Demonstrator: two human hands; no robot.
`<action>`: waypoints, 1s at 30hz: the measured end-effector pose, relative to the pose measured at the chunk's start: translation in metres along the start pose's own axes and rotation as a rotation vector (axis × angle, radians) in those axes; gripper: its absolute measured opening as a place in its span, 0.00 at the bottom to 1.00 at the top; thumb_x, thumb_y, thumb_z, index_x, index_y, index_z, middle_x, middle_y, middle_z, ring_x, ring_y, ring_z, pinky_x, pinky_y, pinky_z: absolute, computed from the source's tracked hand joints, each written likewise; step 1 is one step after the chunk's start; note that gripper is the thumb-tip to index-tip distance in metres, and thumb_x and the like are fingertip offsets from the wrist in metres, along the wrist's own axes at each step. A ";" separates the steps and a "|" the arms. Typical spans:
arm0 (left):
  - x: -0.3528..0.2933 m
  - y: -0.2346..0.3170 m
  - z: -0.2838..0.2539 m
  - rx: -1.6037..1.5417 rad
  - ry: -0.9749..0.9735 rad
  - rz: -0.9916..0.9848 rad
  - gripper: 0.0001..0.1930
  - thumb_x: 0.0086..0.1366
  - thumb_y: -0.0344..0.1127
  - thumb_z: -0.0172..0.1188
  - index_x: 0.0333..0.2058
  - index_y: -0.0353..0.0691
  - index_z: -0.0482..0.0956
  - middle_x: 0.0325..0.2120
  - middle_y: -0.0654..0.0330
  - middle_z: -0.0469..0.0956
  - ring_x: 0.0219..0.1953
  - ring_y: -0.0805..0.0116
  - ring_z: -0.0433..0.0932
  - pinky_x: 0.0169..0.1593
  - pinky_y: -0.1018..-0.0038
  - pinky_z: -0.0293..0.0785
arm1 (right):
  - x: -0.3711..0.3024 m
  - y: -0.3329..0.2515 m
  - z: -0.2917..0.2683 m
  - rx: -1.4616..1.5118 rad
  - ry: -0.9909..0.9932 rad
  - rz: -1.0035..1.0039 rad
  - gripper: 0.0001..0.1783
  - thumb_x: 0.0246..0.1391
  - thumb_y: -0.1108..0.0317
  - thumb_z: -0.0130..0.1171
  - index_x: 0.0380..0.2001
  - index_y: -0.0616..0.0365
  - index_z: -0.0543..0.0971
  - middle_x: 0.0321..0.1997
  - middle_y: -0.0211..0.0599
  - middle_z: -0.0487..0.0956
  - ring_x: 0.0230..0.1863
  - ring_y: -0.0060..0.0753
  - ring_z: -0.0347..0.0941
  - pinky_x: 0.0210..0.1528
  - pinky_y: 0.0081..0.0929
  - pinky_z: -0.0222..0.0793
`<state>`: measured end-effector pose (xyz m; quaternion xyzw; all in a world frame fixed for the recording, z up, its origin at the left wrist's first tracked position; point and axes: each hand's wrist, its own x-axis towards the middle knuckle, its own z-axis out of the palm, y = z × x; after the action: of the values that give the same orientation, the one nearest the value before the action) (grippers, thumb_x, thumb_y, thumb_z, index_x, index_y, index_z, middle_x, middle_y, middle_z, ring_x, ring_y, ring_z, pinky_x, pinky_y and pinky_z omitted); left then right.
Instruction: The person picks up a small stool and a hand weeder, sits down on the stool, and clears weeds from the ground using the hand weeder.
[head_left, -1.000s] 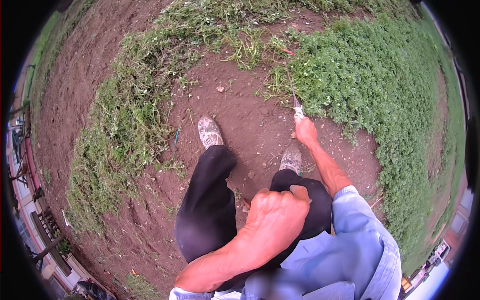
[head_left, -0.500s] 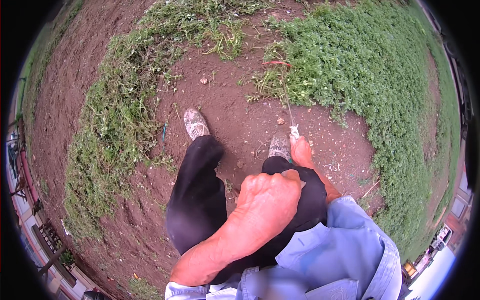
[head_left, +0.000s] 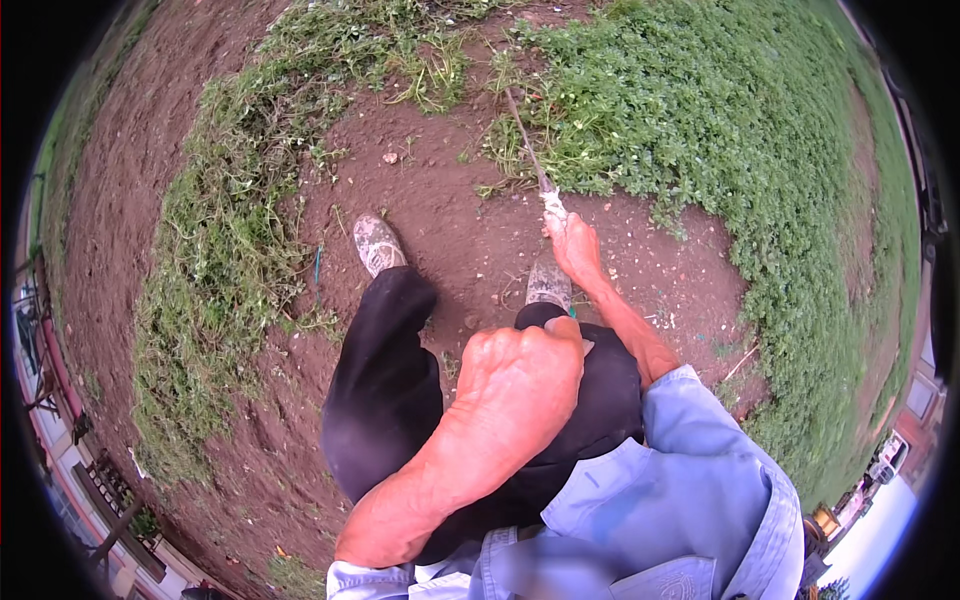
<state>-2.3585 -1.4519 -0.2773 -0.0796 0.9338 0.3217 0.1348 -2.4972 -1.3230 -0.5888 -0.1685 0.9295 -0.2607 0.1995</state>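
Observation:
My right hand [head_left: 577,250] is closed around the white-wrapped grip of a sickle [head_left: 522,135]. Its thin metal shaft points away from me to the edge of the low green plants [head_left: 700,120], where the far end is hard to make out among the stems. Close to me, my left hand [head_left: 525,370] is a fist above my right knee [head_left: 610,385]. A small pale bit shows beside its thumb, but what the fingers hold, if anything, is hidden.
Pulled or cut plants [head_left: 225,260] lie in a long heap on the left. Bare brown soil [head_left: 440,190] with small stones runs between the heap and the standing plants. My shoes [head_left: 376,245] are on this soil. A blue-green strip [head_left: 318,265] lies by the heap.
My right hand has moved forward and slightly left with the sickle, whose shaft now slants farther left. The red curved part seen earlier is mostly lost among the plants. My left hand stays closed.

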 end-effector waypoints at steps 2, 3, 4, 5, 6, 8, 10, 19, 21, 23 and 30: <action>-0.001 -0.001 -0.001 -0.013 0.003 -0.004 0.13 0.65 0.39 0.56 0.24 0.36 0.73 0.11 0.47 0.73 0.16 0.46 0.76 0.25 0.54 0.71 | -0.044 0.017 -0.010 0.045 -0.002 0.074 0.25 0.59 0.49 0.55 0.30 0.67 0.74 0.28 0.63 0.78 0.34 0.66 0.76 0.34 0.52 0.69; -0.002 -0.001 -0.001 0.011 0.016 0.010 0.13 0.64 0.38 0.56 0.24 0.36 0.72 0.11 0.47 0.73 0.16 0.46 0.77 0.24 0.54 0.71 | -0.071 0.035 -0.013 0.055 -0.010 0.121 0.26 0.59 0.48 0.55 0.30 0.67 0.74 0.30 0.65 0.78 0.37 0.67 0.76 0.35 0.54 0.69; -0.004 0.000 -0.001 0.035 0.030 0.023 0.13 0.64 0.38 0.56 0.24 0.36 0.72 0.11 0.47 0.73 0.16 0.47 0.77 0.24 0.54 0.71 | -0.099 0.050 -0.017 0.083 -0.054 0.169 0.26 0.59 0.48 0.55 0.31 0.67 0.74 0.30 0.65 0.78 0.37 0.67 0.76 0.36 0.53 0.69; -0.008 -0.002 -0.001 0.047 0.029 0.003 0.13 0.64 0.38 0.56 0.24 0.36 0.72 0.11 0.47 0.73 0.16 0.47 0.77 0.24 0.54 0.71 | -0.126 0.059 -0.015 0.126 -0.113 0.209 0.27 0.59 0.47 0.55 0.31 0.67 0.74 0.30 0.65 0.78 0.37 0.67 0.76 0.37 0.53 0.69; -0.004 0.004 -0.001 0.036 0.039 0.039 0.13 0.64 0.38 0.56 0.24 0.36 0.72 0.11 0.47 0.73 0.16 0.47 0.77 0.23 0.55 0.71 | -0.152 0.110 -0.012 0.020 -0.084 0.227 0.27 0.59 0.47 0.55 0.32 0.67 0.74 0.31 0.65 0.78 0.37 0.66 0.76 0.38 0.53 0.69; -0.004 0.007 0.000 0.035 0.047 0.060 0.13 0.64 0.38 0.56 0.23 0.36 0.72 0.11 0.47 0.73 0.16 0.47 0.77 0.23 0.55 0.72 | -0.175 0.142 -0.004 -0.073 -0.066 0.239 0.28 0.58 0.46 0.55 0.32 0.67 0.74 0.31 0.64 0.78 0.37 0.66 0.77 0.38 0.52 0.70; -0.009 0.001 0.002 0.061 0.039 0.047 0.13 0.64 0.38 0.55 0.23 0.37 0.71 0.10 0.47 0.73 0.15 0.46 0.77 0.22 0.56 0.72 | -0.181 0.124 -0.007 -0.004 -0.081 0.413 0.29 0.57 0.44 0.56 0.35 0.67 0.75 0.33 0.63 0.79 0.40 0.66 0.77 0.41 0.52 0.70; -0.016 -0.004 0.000 0.061 0.052 0.030 0.14 0.65 0.39 0.55 0.24 0.36 0.73 0.11 0.46 0.73 0.16 0.47 0.77 0.24 0.56 0.72 | 0.005 -0.010 -0.016 -0.010 0.038 0.148 0.26 0.56 0.48 0.56 0.27 0.67 0.77 0.32 0.64 0.79 0.39 0.66 0.76 0.41 0.53 0.69; -0.013 -0.002 -0.001 0.050 0.023 0.034 0.14 0.65 0.39 0.56 0.24 0.36 0.73 0.11 0.46 0.73 0.16 0.47 0.77 0.24 0.56 0.71 | 0.077 -0.055 -0.027 -0.029 0.027 0.037 0.24 0.55 0.49 0.57 0.30 0.66 0.79 0.34 0.59 0.81 0.40 0.63 0.78 0.42 0.52 0.72; -0.015 -0.006 -0.005 0.044 -0.001 0.012 0.14 0.65 0.40 0.56 0.24 0.36 0.73 0.11 0.46 0.73 0.16 0.46 0.77 0.24 0.56 0.71 | 0.122 -0.131 -0.036 0.043 0.048 -0.186 0.24 0.54 0.50 0.57 0.29 0.66 0.79 0.30 0.59 0.80 0.36 0.62 0.79 0.38 0.51 0.72; -0.011 -0.011 -0.016 0.044 0.053 -0.025 0.11 0.61 0.37 0.58 0.24 0.37 0.73 0.12 0.50 0.74 0.16 0.53 0.78 0.24 0.61 0.72 | 0.096 -0.152 -0.006 0.107 0.052 -0.163 0.29 0.55 0.46 0.56 0.29 0.70 0.77 0.27 0.63 0.78 0.34 0.65 0.77 0.37 0.52 0.71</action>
<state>-2.3483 -1.4695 -0.2685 -0.0967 0.9428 0.2972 0.1159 -2.5512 -1.4833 -0.5276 -0.2258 0.9023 -0.3297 0.1619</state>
